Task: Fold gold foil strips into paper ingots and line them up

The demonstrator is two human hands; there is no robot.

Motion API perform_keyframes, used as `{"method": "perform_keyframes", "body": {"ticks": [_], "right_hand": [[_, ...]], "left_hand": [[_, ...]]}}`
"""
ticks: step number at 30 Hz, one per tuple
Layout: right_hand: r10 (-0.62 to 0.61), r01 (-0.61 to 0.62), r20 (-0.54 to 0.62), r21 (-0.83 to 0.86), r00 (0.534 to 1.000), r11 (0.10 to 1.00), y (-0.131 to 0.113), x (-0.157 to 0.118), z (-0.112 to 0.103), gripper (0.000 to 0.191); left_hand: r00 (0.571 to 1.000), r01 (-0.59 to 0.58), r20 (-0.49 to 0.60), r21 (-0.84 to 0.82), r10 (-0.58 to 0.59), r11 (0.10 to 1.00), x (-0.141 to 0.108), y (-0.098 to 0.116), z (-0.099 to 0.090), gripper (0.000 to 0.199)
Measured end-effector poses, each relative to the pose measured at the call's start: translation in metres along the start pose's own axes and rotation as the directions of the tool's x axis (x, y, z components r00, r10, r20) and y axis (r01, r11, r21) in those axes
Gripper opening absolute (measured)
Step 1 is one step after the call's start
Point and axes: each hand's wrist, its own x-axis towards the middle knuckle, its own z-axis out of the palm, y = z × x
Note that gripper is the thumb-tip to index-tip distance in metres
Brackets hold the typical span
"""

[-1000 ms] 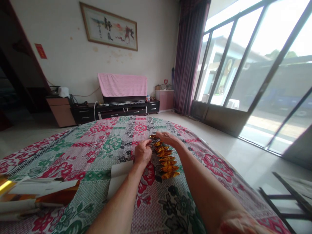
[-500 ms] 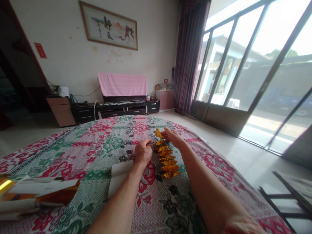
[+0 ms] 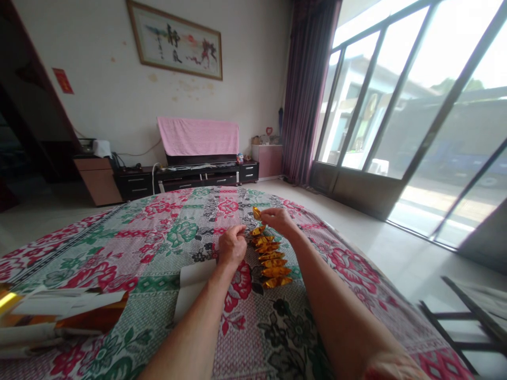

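Observation:
Several folded gold foil paper pieces (image 3: 274,263) lie in a close row on the flowered tablecloth (image 3: 158,253). At the far end of that row, my right hand (image 3: 279,219) pinches one folded gold foil paper piece (image 3: 256,213) by its right side, with thumb and fingers together. My left hand (image 3: 233,245) is closed just left of the row, its fingertips near the second piece; whatever sits in its fingers is hidden. Beside my left forearm lies a sheet of white paper (image 3: 194,279), creased across and partly covered.
Stacked gold and white paper sheets (image 3: 67,316) lie at the table's left. A dark-framed chair or rack (image 3: 459,322) stands on the floor to the right. Beyond the table are a low black cabinet (image 3: 198,179), a pink cloth (image 3: 198,136) and glass doors (image 3: 396,105).
My right hand's fingers have closed from a stretched pose into a pinch on the farthest gold piece, which has tilted. My left hand stays nearly still. The view shifts slightly.

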Motion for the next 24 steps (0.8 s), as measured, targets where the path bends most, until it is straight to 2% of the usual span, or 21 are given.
{"method": "perform_keyframes", "body": {"ticks": [10,15,19,24], "right_hand": [[-0.103,0.097,-0.045,-0.119,0.994,0.988,-0.0042,0.0016,0.0049,0.019],[-0.156,0.15,-0.036,-0.143,0.987,0.978,-0.003,0.002,0.0069,0.019],[-0.136,0.129,-0.039,-0.155,0.99,0.98,-0.0013,0.0023,0.0064,0.02],[-0.107,0.097,-0.059,-0.154,0.993,0.983,0.0019,0.0033,0.0065,0.022]], "left_hand": [[1.0,-0.014,0.001,0.014,0.014,1.0,-0.0012,0.001,-0.0007,0.041],[0.991,-0.124,0.064,0.126,0.117,0.984,-0.0028,0.0043,0.0,0.04],[0.98,-0.191,0.083,0.13,0.182,0.973,-0.0027,0.0038,0.0013,0.039],[0.978,-0.196,0.101,0.116,0.185,0.974,-0.0026,0.0027,0.0022,0.043]]}}
